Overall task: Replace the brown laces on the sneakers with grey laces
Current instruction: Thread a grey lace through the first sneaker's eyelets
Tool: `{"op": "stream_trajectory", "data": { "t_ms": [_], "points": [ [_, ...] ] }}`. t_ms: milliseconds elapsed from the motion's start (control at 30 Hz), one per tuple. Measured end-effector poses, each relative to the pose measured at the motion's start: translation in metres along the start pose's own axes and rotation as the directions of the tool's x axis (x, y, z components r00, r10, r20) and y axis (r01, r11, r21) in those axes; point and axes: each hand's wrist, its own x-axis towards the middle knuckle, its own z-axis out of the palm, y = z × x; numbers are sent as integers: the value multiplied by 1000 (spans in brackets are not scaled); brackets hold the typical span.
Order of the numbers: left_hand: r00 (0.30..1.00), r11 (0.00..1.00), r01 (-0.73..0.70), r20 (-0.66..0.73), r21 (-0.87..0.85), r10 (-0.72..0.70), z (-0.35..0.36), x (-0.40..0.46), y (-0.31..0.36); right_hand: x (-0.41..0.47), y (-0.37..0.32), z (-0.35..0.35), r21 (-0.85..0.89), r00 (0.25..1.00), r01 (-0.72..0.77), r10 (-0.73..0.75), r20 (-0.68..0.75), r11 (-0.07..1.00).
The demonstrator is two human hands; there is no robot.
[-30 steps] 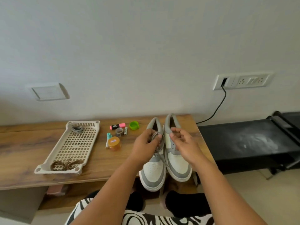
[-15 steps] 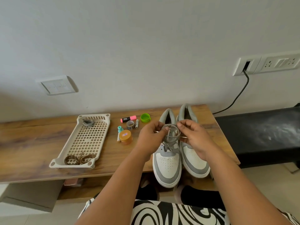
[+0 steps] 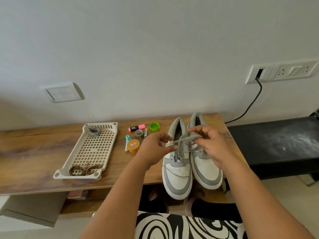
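The person's right hand (image 3: pixel 209 145) hid the tongue of the right grey-and-white leather sneaker (image 3: pixel 206 169); the orange round jar's label (image 3: pixel 133 144) was unreadable.

I face a plain pale wall (image 3: pixel 155 40) with a switch plate (image 3: pixel 63 94) and socket panel (image 3: pixel 281 71), above my wooden table (image 3: pixel 34 152); a black bench (image 3: pixel 276 144) stands beside it.

Tray (image 3: pixel 89 152) lies left of sneakers (image 3: pixel 191 169) on table (image 3: pixel 34 161).
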Motion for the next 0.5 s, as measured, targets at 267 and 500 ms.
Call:
{"op": "stream_trajectory", "data": {
  "t_ms": [267,500],
  "points": [
    [994,933,34,111,-357,6,-6,-7,17,-3,-5,1,-213,999,36,-32,23,976],
    [1000,783,25,4,-622,-29,-5,-4,19,-5,-4,11,-270,972,-21,83,219,963]
  ]
}}
